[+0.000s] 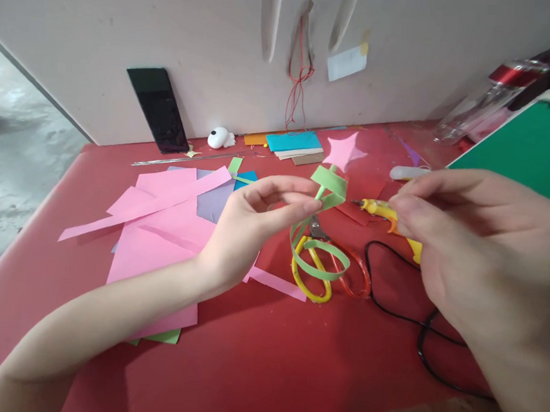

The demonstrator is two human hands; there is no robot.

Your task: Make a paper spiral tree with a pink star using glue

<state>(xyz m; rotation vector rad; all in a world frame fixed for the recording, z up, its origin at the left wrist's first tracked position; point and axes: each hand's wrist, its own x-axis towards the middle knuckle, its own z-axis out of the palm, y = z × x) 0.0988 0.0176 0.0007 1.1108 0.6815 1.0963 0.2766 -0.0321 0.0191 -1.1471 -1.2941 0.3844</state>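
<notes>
My left hand (254, 223) pinches a curled green paper strip (323, 235) between thumb and fingers, holding it above the red table (253, 357). The strip loops down over scissors (327, 270) with yellow and red handles lying on the table. My right hand (472, 240) hovers to the right, fingers pressed together in a pinch; what they hold is too small to make out. A yellow glue gun (382, 209) lies just behind and under that hand, its black cord (400, 311) trailing toward me.
Pink paper sheets and strips (159, 222) lie at the left. A black phone (159, 109) leans on the wall, with coloured card (293, 141), a pink star (343, 149), a green board (531, 150) and a clear bottle (483, 102) behind.
</notes>
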